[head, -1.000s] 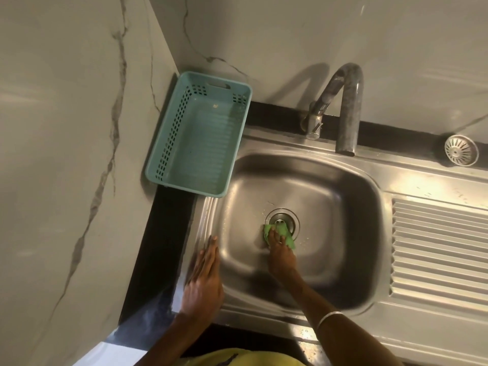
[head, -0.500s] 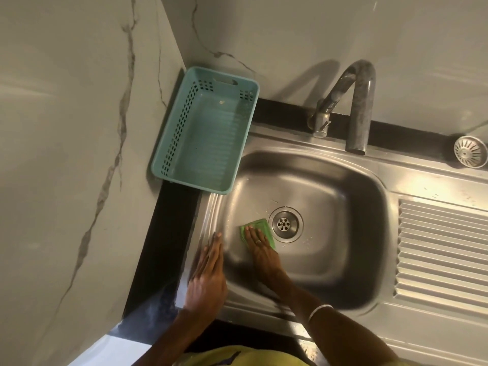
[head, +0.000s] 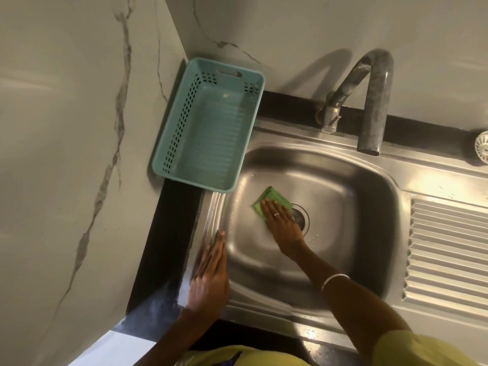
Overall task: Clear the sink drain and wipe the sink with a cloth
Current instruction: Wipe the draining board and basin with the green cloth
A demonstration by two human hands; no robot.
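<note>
A steel sink (head: 343, 186) fills the middle of the view. My right hand (head: 281, 220) presses a green cloth (head: 269, 198) flat on the basin floor with straight fingers, just left of the round drain (head: 301, 216), which the hand partly covers. My left hand (head: 211, 276) rests flat with straight fingers on the sink's left rim and holds nothing.
A teal plastic basket (head: 211, 128) stands on the black counter at the sink's back left corner. A curved faucet (head: 369, 101) hangs over the back rim. A white drain strainer (head: 482, 147) lies at the far right, above the ribbed drainboard (head: 449, 249). Marble walls close the left and back.
My right hand has slid the green cloth from the drain to the left and then toward the back of the basin. My left hand has stayed on the rim.
</note>
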